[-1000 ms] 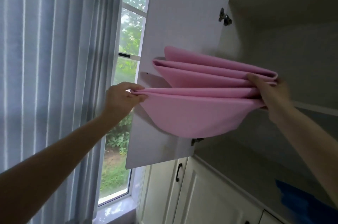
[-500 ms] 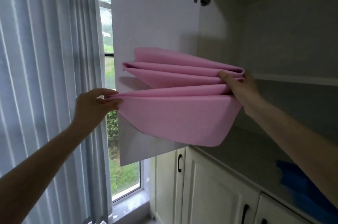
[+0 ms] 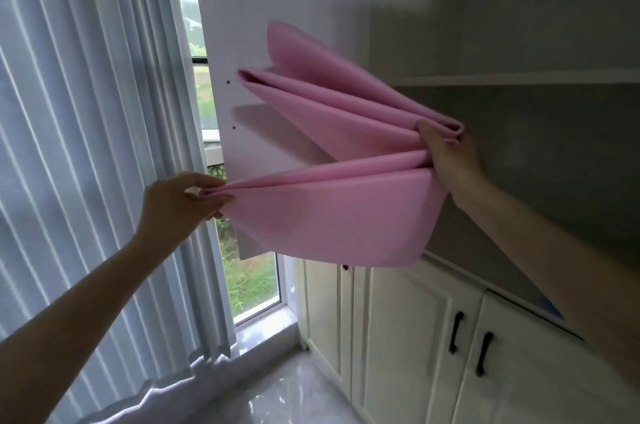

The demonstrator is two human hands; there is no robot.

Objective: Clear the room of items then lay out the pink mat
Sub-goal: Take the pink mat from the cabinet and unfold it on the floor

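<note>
Overhead, both hands' fingers pinch the folded pink mat [image 3: 332,215] — outside the open cupboard [image 3: 519,42].

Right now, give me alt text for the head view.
Two bare hands hold a folded pink mat in the air before an open upper cabinet: the left hand pinches its left edge, the right hand grips the folds. Curtains hang left; cream lower cabinets stand below.

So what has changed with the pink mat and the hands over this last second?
The folded pink mat has come further out of the open cupboard and its upper folds have fanned apart, tilting up to the left. The view has dropped, showing floor and lower doors. Nothing was let go: the left hand still pinches the near fold and the right hand still grips the bunched end.
</note>
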